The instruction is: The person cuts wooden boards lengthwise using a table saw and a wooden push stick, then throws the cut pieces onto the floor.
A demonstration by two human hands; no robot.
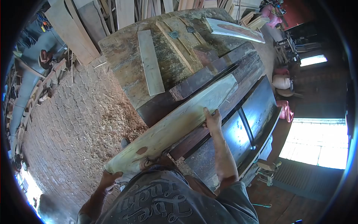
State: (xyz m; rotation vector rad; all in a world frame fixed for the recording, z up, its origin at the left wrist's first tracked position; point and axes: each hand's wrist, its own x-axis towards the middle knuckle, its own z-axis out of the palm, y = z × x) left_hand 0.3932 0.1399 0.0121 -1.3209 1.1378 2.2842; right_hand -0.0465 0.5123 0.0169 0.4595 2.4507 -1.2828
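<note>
A long pale wooden board (175,115) with dark knots near its close end slants across the machine in front of me. My left hand (109,180) is closed around the board's near left end, with some fingers hidden beneath it. My right hand (213,121) grips the board's right edge about midway, thumb on top and the other fingers partly out of sight. The board's far part lies over a dark flat machine bed (244,71), beside a dark wooden fence (201,80). Its near end sticks out past the bed toward my body.
On the worn tabletop behind the fence lie a short plank (151,61) and a slotted wooden guide (179,43). A white-edged board (235,30) rests at its far right. Shavings (115,123) cover the brick floor. A dark metal panel (231,130) stands right; planks (74,33) lean behind.
</note>
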